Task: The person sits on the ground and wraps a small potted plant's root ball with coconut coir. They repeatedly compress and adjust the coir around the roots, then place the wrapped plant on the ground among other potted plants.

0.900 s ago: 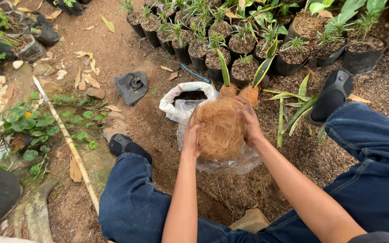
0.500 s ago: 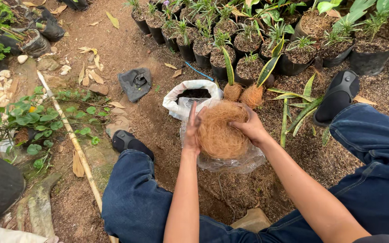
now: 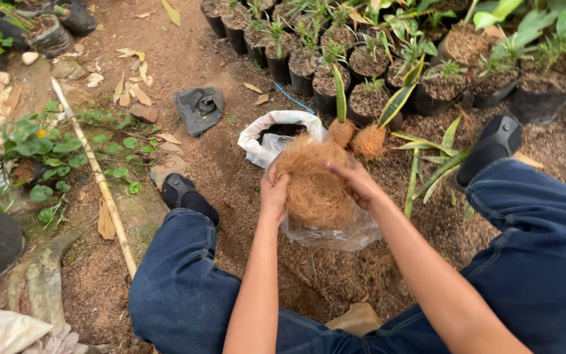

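A brown clump of coconut fibre (image 3: 314, 183) sits in a clear plastic bag (image 3: 335, 233) on the soil between my legs. My left hand (image 3: 274, 193) grips its left side and my right hand (image 3: 355, 178) presses on its upper right. Just beyond it stand two small plants with fibre-wrapped root balls (image 3: 356, 136) and long green-yellow leaves. A white sack (image 3: 266, 134) with dark soil inside lies open behind the clump.
Rows of black pots with small plants (image 3: 335, 59) fill the far side. A grey cloth (image 3: 198, 108) lies on the dirt at left. A bamboo stick (image 3: 96, 177) runs along leafy ground plants. Loose leaves (image 3: 437, 164) lie by my right shoe (image 3: 492, 144).
Both hands have stayed on the fibre clump, kneading it; the left hand slid a little lower on its side. The camera shifted slightly.
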Motion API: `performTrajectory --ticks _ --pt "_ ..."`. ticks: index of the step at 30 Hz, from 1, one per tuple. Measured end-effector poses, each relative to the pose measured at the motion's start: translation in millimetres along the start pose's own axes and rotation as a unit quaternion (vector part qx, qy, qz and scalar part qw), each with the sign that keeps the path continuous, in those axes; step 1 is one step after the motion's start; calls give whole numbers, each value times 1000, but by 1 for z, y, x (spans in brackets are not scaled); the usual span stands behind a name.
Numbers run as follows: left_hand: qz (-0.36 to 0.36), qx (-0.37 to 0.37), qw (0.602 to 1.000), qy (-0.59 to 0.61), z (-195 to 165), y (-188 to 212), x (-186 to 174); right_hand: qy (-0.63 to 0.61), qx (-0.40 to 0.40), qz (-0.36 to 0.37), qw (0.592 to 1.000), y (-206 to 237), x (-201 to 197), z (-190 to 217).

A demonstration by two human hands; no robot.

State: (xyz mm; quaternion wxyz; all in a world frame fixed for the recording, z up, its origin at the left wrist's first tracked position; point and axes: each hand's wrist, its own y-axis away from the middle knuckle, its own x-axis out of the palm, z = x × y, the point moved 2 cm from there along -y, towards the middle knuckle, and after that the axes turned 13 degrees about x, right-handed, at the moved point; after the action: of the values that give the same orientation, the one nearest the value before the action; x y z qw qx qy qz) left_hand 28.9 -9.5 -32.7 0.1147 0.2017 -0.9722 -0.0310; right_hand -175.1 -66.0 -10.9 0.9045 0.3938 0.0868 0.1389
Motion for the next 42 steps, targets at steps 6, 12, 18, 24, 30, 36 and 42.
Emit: performTrajectory --ticks 6,12,18,24,30,36,42 --pt "-57 69 994 55 -24 25 -69 106 -101 79 986 -1 78 22" --pt "-191 94 977 1 -20 65 -139 148 -159 167 962 10 156 39" --pt "-295 70 946 -118 -39 85 -166 139 -125 159 969 27 198 38" --pt "-288 90 942 -146 -41 93 -166 156 -132 127 971 34 199 24" --pt "-247 49 962 -109 -29 94 -162 155 -89 125 976 34 191 20" --pt "-240 32 969 -50 -40 89 -156 199 -118 96 968 26 179 18" --pt "-198 8 978 -67 -28 59 -124 158 -111 38 980 19 142 16"
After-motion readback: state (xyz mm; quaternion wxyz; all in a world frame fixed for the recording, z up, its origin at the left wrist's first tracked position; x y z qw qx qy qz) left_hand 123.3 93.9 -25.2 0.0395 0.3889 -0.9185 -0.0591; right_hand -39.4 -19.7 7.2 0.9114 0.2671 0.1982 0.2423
